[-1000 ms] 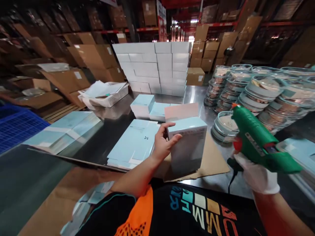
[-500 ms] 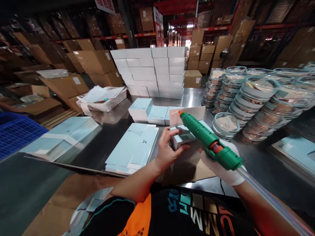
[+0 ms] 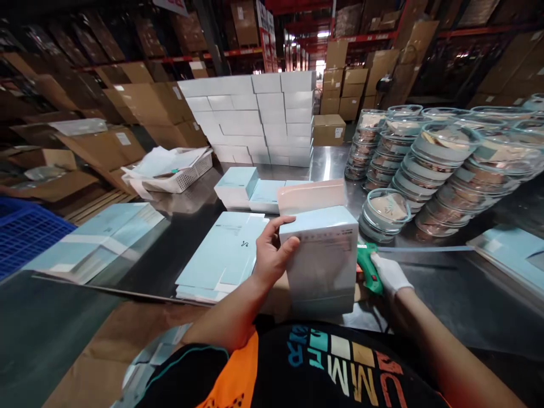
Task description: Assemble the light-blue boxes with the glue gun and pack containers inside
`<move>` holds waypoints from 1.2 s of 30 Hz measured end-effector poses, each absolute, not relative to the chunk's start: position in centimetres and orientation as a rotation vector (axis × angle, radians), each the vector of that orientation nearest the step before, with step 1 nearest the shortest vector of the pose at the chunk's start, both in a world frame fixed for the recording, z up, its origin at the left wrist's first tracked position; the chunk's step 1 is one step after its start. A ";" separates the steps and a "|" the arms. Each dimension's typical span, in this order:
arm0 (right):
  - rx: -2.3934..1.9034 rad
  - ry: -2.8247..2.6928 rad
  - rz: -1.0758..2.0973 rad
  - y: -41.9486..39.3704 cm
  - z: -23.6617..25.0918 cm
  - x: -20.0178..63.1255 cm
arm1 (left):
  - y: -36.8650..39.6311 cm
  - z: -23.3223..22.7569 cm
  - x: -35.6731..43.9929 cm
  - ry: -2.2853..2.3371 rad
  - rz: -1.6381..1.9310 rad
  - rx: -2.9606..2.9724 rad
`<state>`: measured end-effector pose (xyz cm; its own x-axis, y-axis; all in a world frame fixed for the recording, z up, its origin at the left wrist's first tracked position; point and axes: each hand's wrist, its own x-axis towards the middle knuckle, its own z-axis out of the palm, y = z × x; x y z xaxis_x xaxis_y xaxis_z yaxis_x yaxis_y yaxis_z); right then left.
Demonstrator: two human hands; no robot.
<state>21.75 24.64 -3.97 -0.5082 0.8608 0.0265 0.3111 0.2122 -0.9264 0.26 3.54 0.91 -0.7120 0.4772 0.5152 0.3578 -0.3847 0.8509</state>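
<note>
My bare left hand (image 3: 274,249) is closed on the upper left edge of a light blue box (image 3: 321,266), thumb on the near face and fingers over the top. The box stands tilted up, its printed face toward me and a pale flap (image 3: 312,195) raised behind it. To its right, my white-gloved right hand (image 3: 389,272) is closed around a green hot glue gun (image 3: 369,266), low over the metal table. The gun's front end is hidden behind the box. A clear glue stick (image 3: 425,249) trails out to the right.
Flat blue box blanks (image 3: 225,249) lie left of the box, small blue boxes (image 3: 238,184) behind. A wall of white boxes (image 3: 255,119) rises at the back. Stacked clear round containers (image 3: 442,153) fill the right. A white basket (image 3: 187,173) holds papers.
The glue gun has swung down from above the box to its right side, near the table. My left hand has tipped the box up, turning its printed face toward me.
</note>
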 end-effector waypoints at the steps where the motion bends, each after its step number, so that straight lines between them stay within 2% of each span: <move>1: -1.105 -1.938 1.198 24.9 -4.1 22.0 | 3.6 0.8 0.2 1.660 2.263 1.131; 3: -1.083 -1.906 1.115 24.9 -3.3 22.3 | 3.9 0.6 0.4 1.612 2.256 1.117; 5: -0.883 -1.859 1.147 23.8 -1.5 21.9 | 4.3 0.6 0.9 1.596 2.264 1.163; 8: -0.506 -1.791 1.401 21.7 1.9 20.0 | 4.8 0.8 1.7 1.610 2.256 1.287; 11: -0.402 -1.826 1.561 20.4 4.1 18.4 | 5.1 0.6 2.0 1.643 2.208 1.377; 15: -0.362 -1.910 1.408 21.4 3.2 18.5 | 5.4 -0.5 1.7 1.602 2.215 1.513; 20: -0.013 -2.097 1.051 23.5 1.3 19.9 | 6.0 -0.9 0.6 1.344 2.354 1.646; 26: 0.289 -2.188 0.977 22.9 2.0 20.8 | 5.9 0.4 -0.9 1.255 2.062 2.124; 32: 0.214 -2.152 1.037 22.9 2.5 20.9 | 5.7 1.2 -1.9 1.235 1.979 2.260; 34: 0.215 -2.183 0.986 22.5 2.5 20.8 | 5.2 2.6 -2.2 1.329 1.802 2.328; 36: 0.250 -2.230 0.888 21.6 2.6 20.7 | 4.6 4.6 -2.2 1.513 1.461 2.426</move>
